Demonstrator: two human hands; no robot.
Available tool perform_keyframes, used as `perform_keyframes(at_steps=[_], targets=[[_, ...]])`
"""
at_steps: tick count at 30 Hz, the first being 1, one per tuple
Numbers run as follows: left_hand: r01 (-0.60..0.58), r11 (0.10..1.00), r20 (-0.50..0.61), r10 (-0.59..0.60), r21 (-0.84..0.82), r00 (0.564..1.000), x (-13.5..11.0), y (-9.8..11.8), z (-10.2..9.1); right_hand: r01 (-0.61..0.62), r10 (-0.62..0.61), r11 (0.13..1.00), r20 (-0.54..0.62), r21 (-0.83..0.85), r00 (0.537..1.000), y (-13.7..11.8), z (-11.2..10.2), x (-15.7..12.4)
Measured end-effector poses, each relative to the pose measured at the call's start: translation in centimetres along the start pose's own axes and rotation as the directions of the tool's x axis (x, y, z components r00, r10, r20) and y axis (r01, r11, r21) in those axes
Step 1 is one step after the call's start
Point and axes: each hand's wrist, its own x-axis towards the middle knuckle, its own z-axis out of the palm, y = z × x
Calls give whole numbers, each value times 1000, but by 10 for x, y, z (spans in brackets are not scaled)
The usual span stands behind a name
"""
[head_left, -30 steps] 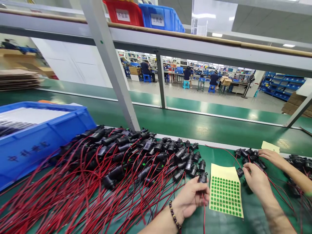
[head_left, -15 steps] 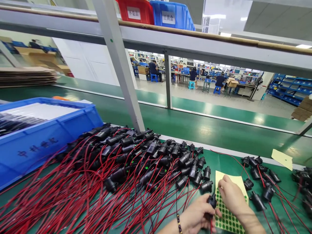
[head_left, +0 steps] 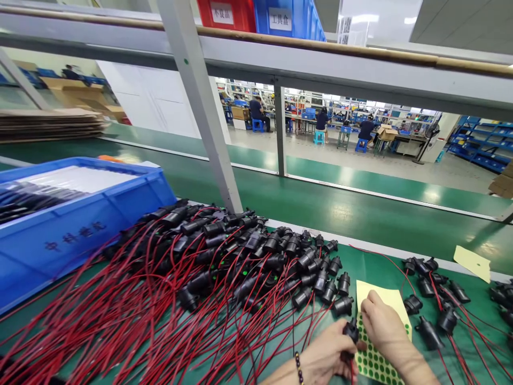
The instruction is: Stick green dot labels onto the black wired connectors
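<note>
My left hand (head_left: 326, 355), with a bead bracelet on the wrist, is closed around a small black connector (head_left: 352, 331) with a red wire, held upright at the bottom edge of the view. My right hand (head_left: 380, 326) rests with bent fingers on a pale yellow sheet of green dot stickers (head_left: 395, 302), right beside that connector; its fingertips are hidden. A large pile of black connectors with red wires (head_left: 224, 267) spreads to the left of both hands.
A blue bin (head_left: 84, 219) stands at the left on the green mat. More connectors (head_left: 433, 299) lie at the right, near a small yellow paper (head_left: 473, 263). A slanted grey frame post (head_left: 204, 112) rises behind the pile. Red and blue bins sit on the overhead shelf.
My right hand came from the right-hand connectors to the sticker sheet beside the left hand. Another person's hand at the right has gone. The view has shifted slightly.
</note>
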Motion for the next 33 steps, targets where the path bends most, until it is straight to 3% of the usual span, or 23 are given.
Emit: perform_keyframes(at_steps=[4,7,9,11,15,18,21,24,27,33], targets=[[37,999,-53,-37,11,998,5,-4,-1,61,-57,993,-42,105,998,-2,-5,-14],[2,1000,-10,-2,-5,1000,5,-7,-3,16,61,932,-198,363,978,-7,-10,-25],[-46,999,33,46,0,998,3,-8,-3,12,180,826,-283,563,942,-7,-13,-30],[-117,993,39,116,33,993,0,-7,-1,30,251,708,-291,705,923,-3,-15,-32],[-344,934,16,344,95,939,-6,-3,6,-16,387,419,-163,908,908,7,-13,-34],[-451,871,41,452,194,891,-9,-2,6,-38,468,190,-56,981,882,1,-8,-36],[-496,769,52,522,402,851,-8,-6,2,-32,462,57,2,998,887,-13,-6,-39],[-447,681,36,527,580,849,-8,-9,-1,-35,387,64,8,997,922,-23,-8,-39],[-413,650,30,515,638,857,-9,-11,1,-48,263,126,13,991,965,-22,-6,-38],[-432,579,63,547,692,835,-12,-12,5,2,202,208,-45,978,978,-21,5,-36]])
